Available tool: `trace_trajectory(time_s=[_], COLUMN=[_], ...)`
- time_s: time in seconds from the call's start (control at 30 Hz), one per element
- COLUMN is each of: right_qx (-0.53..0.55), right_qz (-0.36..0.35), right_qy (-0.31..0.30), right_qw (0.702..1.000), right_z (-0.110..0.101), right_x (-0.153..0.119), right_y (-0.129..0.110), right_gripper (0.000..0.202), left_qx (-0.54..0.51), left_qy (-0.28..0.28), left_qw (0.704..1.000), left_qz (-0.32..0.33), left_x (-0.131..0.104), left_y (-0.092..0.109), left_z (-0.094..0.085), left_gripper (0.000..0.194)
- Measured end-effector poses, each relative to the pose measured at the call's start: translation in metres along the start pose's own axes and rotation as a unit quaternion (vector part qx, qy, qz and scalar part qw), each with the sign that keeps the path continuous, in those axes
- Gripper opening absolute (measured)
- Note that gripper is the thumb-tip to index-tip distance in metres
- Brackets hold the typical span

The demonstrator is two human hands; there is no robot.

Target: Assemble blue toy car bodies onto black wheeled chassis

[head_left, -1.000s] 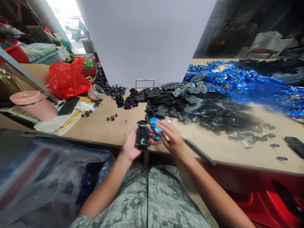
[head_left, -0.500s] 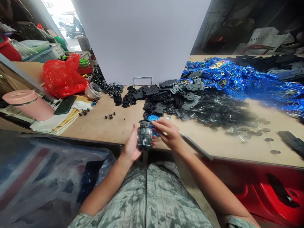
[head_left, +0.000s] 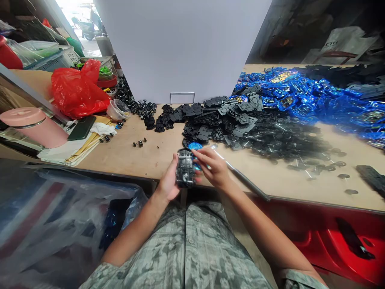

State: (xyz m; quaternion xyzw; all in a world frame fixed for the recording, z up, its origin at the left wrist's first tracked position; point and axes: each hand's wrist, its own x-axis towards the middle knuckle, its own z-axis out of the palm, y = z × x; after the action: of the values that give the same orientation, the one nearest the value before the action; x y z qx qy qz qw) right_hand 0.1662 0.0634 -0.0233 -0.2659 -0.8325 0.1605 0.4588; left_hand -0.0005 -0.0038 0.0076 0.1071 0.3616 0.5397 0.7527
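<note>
The left hand (head_left: 170, 179) has its fingers curled, grasping the black part (head_left: 185, 171) over the near edge of the table (head_left: 144, 161). The right hand (head_left: 214, 166) has bent fingers, tips at the part's upper right; whether they grip anything cannot be told.

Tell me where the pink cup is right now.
In the head view, the pink cup lies at the far left of the table, beside the dark phone and below the red plastic bag.

Tan worktop (head_left: 159, 160); tall pale panel (head_left: 186, 44) behind; bright opening (head_left: 76, 10) left, dark space (head_left: 288, 24) right.
</note>
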Motion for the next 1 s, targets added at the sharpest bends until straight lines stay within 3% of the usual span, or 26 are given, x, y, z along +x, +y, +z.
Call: trace_trajectory(time_s=[0.13,0.3,0.47,0.7,1.0], right_qx=[-0.052,-0.11,-0.067,0.016,-0.002], right_qz=[-0.019,-0.032,-0.047,-0.039,-0.067], right_qy=[0.012,-0.118,-0.055,-0.038,-0.049], right_qw=[0.998,0.986,0.995,0.998,0.997], right_z=[-0.012,-0.023,-0.015,-0.005,-0.007], right_x=[-0.008,-0.028,-0.02,0.007,0.013], right_y=[0.004,0.008,0.001,-0.007,-0.005], right_gripper=[0.047,0.047,0.052,0.047,0.017], left_qx=[-0.011,0.013,0.049,0.092,0.108], left_qy=[0.002,0.044,0.024,0.017,0.011], left_qw=[1.0,0.999,0.998,0.995,0.994], left_qz=[0.006,0.028,0.037,0.022,-0.023], left_x=[0.001,0.002,0.003,-0.001,-0.002], left_y=[0.007,0.016,0.008,-0.001,-0.002], left_z=[-0.005,-0.012,-0.01,-0.011,-0.013], left_gripper=[0.058,0.042,0.042,0.053,0.055])
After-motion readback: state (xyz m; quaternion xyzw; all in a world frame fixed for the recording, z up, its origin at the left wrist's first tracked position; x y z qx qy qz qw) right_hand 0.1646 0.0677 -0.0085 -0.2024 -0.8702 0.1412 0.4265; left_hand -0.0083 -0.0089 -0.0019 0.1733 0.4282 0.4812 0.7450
